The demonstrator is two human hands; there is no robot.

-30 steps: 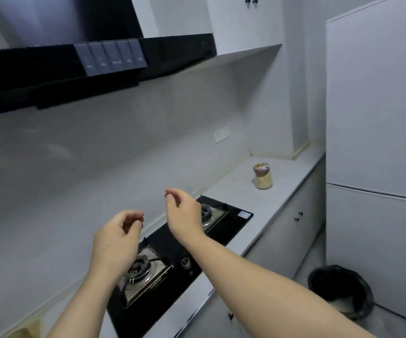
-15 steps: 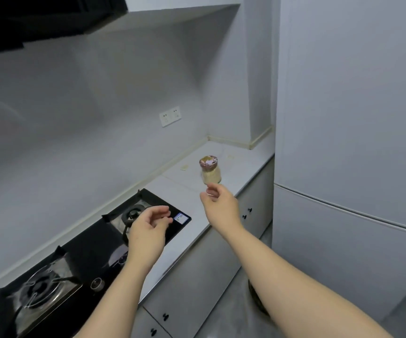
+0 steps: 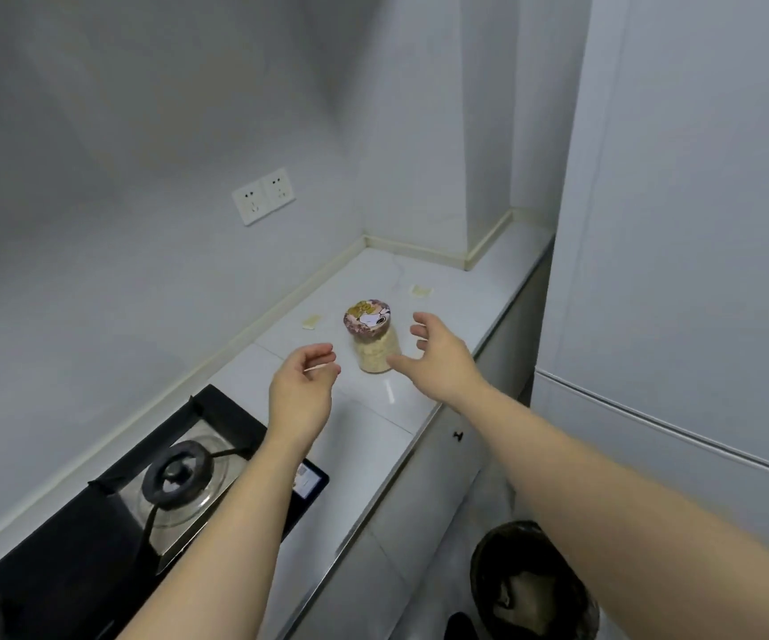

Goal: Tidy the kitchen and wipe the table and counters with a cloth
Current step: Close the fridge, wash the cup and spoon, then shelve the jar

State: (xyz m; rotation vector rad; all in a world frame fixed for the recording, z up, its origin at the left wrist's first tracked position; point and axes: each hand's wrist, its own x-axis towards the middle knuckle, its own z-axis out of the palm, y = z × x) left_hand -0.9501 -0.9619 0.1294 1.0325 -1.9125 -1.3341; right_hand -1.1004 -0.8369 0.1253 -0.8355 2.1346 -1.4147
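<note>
A small glass jar point(image 3: 375, 344) with pale contents and a pink cartoon lid stands upright on the white counter point(image 3: 456, 288). My right hand point(image 3: 442, 358) hovers just right of the jar, fingers spread and relaxed, not touching it. My left hand point(image 3: 304, 385) hangs left of the jar over the counter, its fingers loosely curled and holding nothing. No cloth is in view.
A black gas hob point(image 3: 142, 501) fills the counter's near left. Two small pale scraps point(image 3: 312, 321) point(image 3: 420, 291) lie behind the jar. A white fridge point(image 3: 696, 224) stands at the right, a dark bin point(image 3: 530, 584) on the floor below. A wall socket point(image 3: 263, 196) is above.
The view has swung right and down along the counter. Both hands have moved from over the hob toward the jar, and my right hand's fingers have spread beside it.
</note>
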